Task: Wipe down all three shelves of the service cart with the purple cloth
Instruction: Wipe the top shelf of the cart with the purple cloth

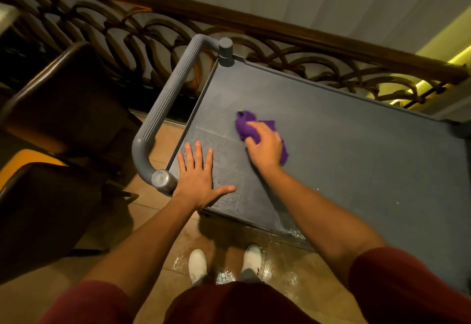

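Service cart: its grey top shelf fills centre and right of frame. I note wet tile at lower centre; a foot could slip. Left hand lies flat, fingers spread, gripping nothing, so the cart may roll. Right hand curls over the purple cloth, mid-frame; it could bunch.

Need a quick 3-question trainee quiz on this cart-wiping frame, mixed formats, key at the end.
1. True or false: the left hand lies flat, fingers spread, on the top shelf.
2. The right hand holds: A) the cart handle B) the purple cloth C) nothing.
3. Fill in: the white shoes stand on a tiled ____.

Key: 1 true; 2 B; 3 floor.
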Demonstrator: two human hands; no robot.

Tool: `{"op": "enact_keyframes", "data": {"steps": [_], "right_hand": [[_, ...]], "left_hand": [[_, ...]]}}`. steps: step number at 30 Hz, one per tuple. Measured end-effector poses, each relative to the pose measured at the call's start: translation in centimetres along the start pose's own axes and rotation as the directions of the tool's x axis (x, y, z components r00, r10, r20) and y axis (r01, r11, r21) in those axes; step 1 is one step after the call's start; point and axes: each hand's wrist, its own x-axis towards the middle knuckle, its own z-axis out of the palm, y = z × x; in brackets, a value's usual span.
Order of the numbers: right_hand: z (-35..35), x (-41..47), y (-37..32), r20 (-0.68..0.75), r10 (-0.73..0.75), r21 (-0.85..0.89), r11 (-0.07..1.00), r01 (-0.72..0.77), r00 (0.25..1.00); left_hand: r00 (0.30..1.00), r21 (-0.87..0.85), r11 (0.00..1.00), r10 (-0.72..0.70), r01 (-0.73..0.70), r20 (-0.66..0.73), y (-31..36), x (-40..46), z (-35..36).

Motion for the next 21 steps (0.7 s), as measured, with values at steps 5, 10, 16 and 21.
{"op": "enact_keyframes", "data": {"steps": [5,10,16,21], "right_hand": [[0.3,-5.0,0.0,0.208,-0.148,-0.014,0.988,0.154,0.967],[-1.4,-7.3,0.7,0.325,-0.223,-0.014,0.971,0.24,0.919],[-4.5,-1.5,-0.8,0.052,0.006,0.237,0.971,-0.018,0.999],[-4.7,7.3,0.5,-0.082,0.057,0.155,0.987,-0.043,0.995]], "left_hand": [[0.999,-0.056,0.998,0.031,-0.029,0.042,-0.4,-0.4,-0.9],[0.995,-0.088,0.995,0.047,-0.039,0.086,-0.5,-0.3,-2.1],[0.997,-0.03,0.997,-0.068,0.069,0.033,1.6,-3.7,-0.4],[0.987,-0.018,0.993,-0.119,0.118,-0.103,2.1,-4.4,0.4]]}}
